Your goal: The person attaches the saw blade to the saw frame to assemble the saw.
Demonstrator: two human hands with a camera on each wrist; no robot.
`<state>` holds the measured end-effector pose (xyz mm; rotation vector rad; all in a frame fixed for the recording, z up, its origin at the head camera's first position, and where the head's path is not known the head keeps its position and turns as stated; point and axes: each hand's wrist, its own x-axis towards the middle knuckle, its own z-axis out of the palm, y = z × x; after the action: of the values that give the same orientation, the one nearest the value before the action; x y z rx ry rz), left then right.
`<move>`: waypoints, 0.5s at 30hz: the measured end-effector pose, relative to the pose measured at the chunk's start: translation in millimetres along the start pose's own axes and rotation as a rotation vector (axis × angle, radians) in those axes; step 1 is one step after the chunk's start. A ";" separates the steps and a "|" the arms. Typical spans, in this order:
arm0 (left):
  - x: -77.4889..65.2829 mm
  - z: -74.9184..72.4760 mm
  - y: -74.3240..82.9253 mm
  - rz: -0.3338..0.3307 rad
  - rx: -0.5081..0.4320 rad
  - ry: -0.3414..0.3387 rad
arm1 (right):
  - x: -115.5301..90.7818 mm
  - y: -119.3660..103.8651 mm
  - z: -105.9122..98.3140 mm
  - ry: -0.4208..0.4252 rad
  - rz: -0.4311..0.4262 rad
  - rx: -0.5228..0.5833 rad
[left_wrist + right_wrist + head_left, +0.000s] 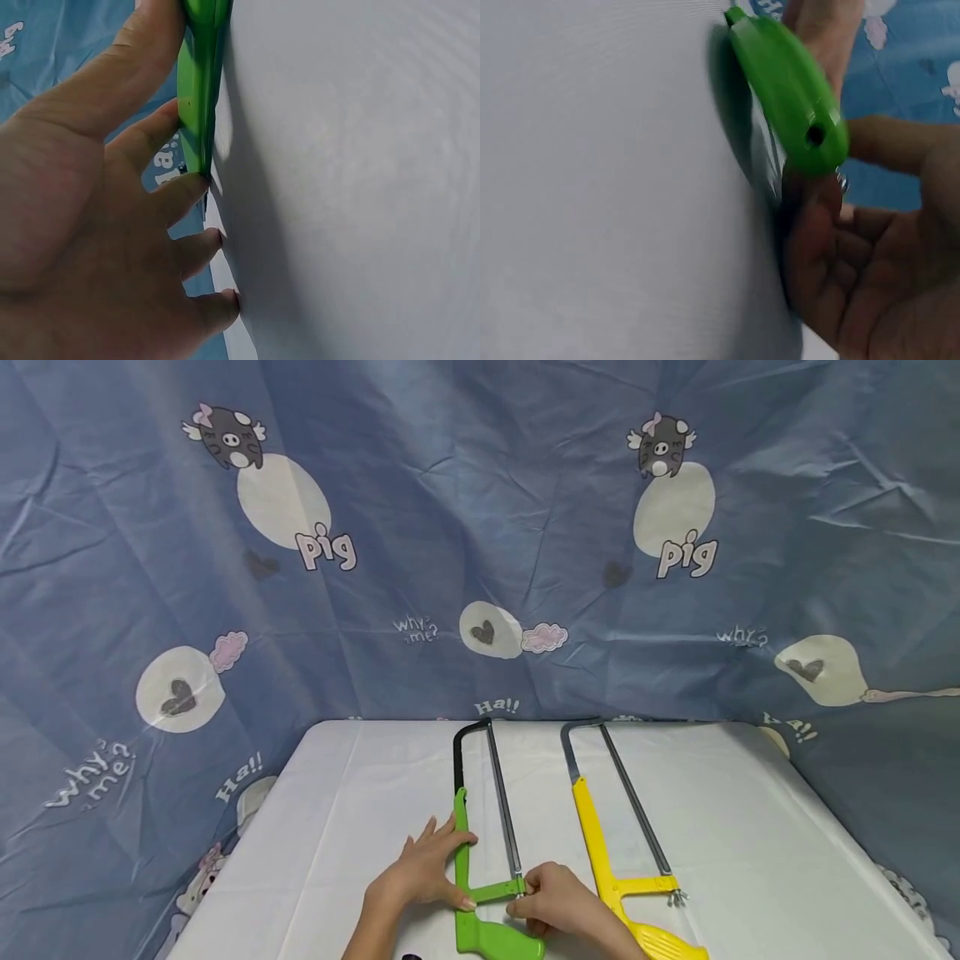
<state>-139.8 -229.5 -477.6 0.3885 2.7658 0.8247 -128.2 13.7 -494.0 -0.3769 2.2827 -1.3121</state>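
A green hacksaw (461, 843) lies on the white-covered table with its blade (504, 802) to the right. My left hand (423, 864) holds its green frame, thumb by the handle and index finger across the upper part. In the left wrist view the other fingers are spread, tips near the cloth. My right hand (558, 902) has its fingers curled at the end of the crossbar, pinching the wing nut (842, 182), which they mostly hide. The green handle (791, 94) crosses the right wrist view. A yellow hacksaw (592, 831) lies to the right, its wing nut (677, 897) showing.
The white table cover (360, 793) extends on both sides of the saws. Blue printed cloth (420, 527) hangs behind the table and along its sides. A small dark object (411, 957) shows at the bottom edge, too cut off to identify.
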 end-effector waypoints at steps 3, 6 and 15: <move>-0.3 0.6 -0.1 0.002 0.008 0.009 | -1.1 -5.1 4.8 0.097 -0.017 -0.193; 0.4 0.6 -0.2 0.011 0.021 0.015 | -1.3 -10.7 8.2 0.199 -0.032 -0.380; 1.1 1.2 -1.3 0.003 0.011 0.011 | -7.1 -17.1 18.0 0.343 -0.119 -0.719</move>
<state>-140.8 -229.6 -479.5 0.3914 2.7820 0.8154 -112.7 -4.9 -485.1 -0.5586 3.0263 -0.5826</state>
